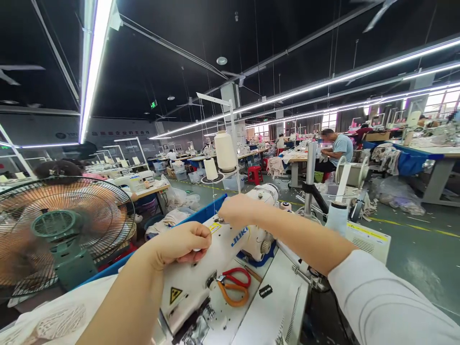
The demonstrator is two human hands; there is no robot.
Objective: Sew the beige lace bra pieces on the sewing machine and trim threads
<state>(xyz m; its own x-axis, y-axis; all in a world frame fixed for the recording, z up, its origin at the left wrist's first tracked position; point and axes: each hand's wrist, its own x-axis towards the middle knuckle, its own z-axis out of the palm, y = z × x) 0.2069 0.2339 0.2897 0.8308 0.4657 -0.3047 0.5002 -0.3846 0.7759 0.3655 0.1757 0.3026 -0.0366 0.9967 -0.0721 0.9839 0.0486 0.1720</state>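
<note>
A white JUKI sewing machine (pixel 215 244) lies in front of me. My left hand (pixel 187 243) is over its arm, fingers curled into a pinch; anything held there is too small to make out. Beyond it, my right hand (pixel 237 211) is closed beside the thread guide (pixel 217 219) on top of the machine, its fingertips mostly hidden and slightly blurred. A thin thread comes down to this guide from the cream thread cones (pixel 225 151) on the stand. Scissors with red and orange handles (pixel 233 293) and a black razor blade (pixel 266 291) rest on the machine bed.
A large caged fan (pixel 57 225) stands close on my left. Pale fabric (pixel 72 306) lies at lower left. At right are a metal post (pixel 309 177) and a tape reel (pixel 354 172). A co-worker (pixel 338 148) sits farther back, near a red stool (pixel 255 175).
</note>
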